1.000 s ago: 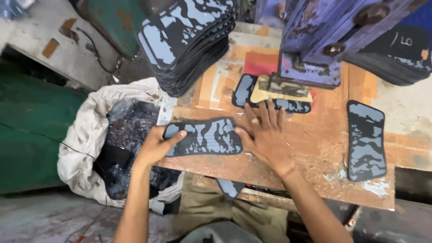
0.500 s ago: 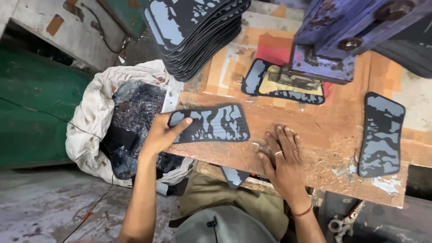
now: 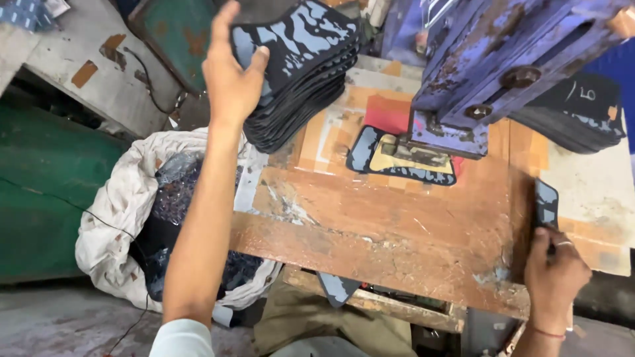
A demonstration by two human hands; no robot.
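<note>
- The left hand [image 3: 231, 69] is raised in the upper middle of the frame. Its fingers are closed around the edge of a dark sole-shaped piece with a light blue pattern [image 3: 291, 33]; the thumb lies on top of the piece.
- This piece rests on top of a tall stack of similar pieces [image 3: 301, 99], which stands at the far left corner of the worn wooden work board [image 3: 397, 225].
- The right hand [image 3: 554, 277] is in the lower right of the frame, at the right edge of the board. Its fingers are curled and pinch the lower end of a second patterned piece [image 3: 546, 203], which stands on its edge there and looks narrow from this view.
- In the upper right of the frame there is a blue metal press [image 3: 503, 66] with worn paint. Under its head lies a yellowish cutting die [image 3: 410, 158] on another dark piece [image 3: 360, 149].
- Behind the press, at the right, there is another pile of dark pieces [image 3: 575, 116].
- At the left of the board, low in the frame, an open white sack [image 3: 109, 231] holds dark cut scraps [image 3: 175, 198].
- One more patterned piece [image 3: 338, 288] sticks out below the near edge of the board.
- A green surface [image 3: 40, 192] fills the left side of the frame.
</note>
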